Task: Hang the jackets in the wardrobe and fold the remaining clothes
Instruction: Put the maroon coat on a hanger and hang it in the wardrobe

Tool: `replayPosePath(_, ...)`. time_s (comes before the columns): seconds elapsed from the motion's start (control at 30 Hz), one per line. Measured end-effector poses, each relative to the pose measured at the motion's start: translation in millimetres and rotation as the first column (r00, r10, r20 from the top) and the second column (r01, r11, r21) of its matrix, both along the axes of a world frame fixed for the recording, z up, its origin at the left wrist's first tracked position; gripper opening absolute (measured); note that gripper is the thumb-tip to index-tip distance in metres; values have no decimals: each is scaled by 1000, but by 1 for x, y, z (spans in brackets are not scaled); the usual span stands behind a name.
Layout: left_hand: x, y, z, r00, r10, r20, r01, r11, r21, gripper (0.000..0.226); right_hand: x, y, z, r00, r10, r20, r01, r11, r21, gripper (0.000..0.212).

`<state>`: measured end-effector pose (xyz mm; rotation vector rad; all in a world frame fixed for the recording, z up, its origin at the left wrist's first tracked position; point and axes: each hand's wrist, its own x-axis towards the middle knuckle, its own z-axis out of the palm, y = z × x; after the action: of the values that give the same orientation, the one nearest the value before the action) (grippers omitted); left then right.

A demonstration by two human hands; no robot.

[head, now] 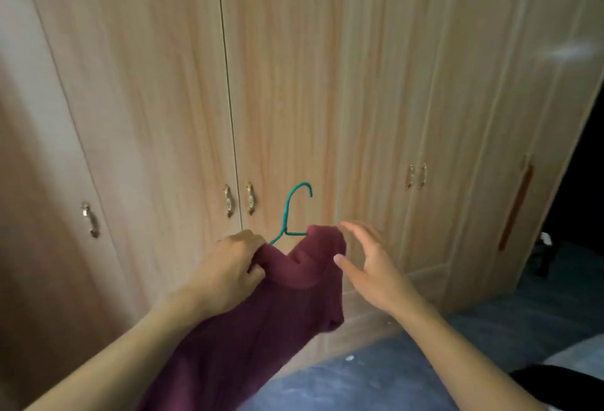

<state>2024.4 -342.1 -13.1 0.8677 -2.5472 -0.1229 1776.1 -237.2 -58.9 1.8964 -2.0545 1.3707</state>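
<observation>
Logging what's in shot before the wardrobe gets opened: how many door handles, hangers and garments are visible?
Metal door handles: 5
Teal hanger: 1
Maroon garment: 1
Total: 7

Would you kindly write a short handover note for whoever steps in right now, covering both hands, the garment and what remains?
Left hand: its grip is closed on the maroon garment at one shoulder, holding it up in front of the wardrobe.
Right hand: open, fingers spread, just beside the garment's other shoulder, holding nothing.
The green hanger is already inside the garment; its hook sticks out above the neck.
Done: garment on the hanger.
Left: the wardrobe doors in view are shut, so a door must be opened and the hanger hooked inside. Other clothes are not in view.
</observation>
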Motion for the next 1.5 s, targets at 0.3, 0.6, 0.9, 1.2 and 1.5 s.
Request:
replayPosePath(0.3, 39, -10, 17, 968, 225, 114, -187, 943, -274, 61, 7, -106, -14, 955, 296, -34, -292, 953, 84, 28)
replayPosePath(0.6, 69, -32, 2, 928, 364, -78, -372, 904, -211, 41, 55, -146, -27, 943, 332, -4, -330, 935, -133, 13)
replayPosePath(0.9, 137, -120, -53, 946, 280, -162, -295, 953, -74, 34, 96, -194, -31, 979, 162, -120, -183, 965, -188, 18)
replayPosePath(1.2, 151, -196, -74, 942, 221, -250, -247, 966, -75, 35, 118, -238, -24, 986, 120, -118, -129, 989, -68, 19)
replayPosePath(1.5, 135, -248, -82, 894, 247, -373, -320, 935, -149, 31, 98, -291, -27, 946, 312, -87, -312, 950, 8, 37)
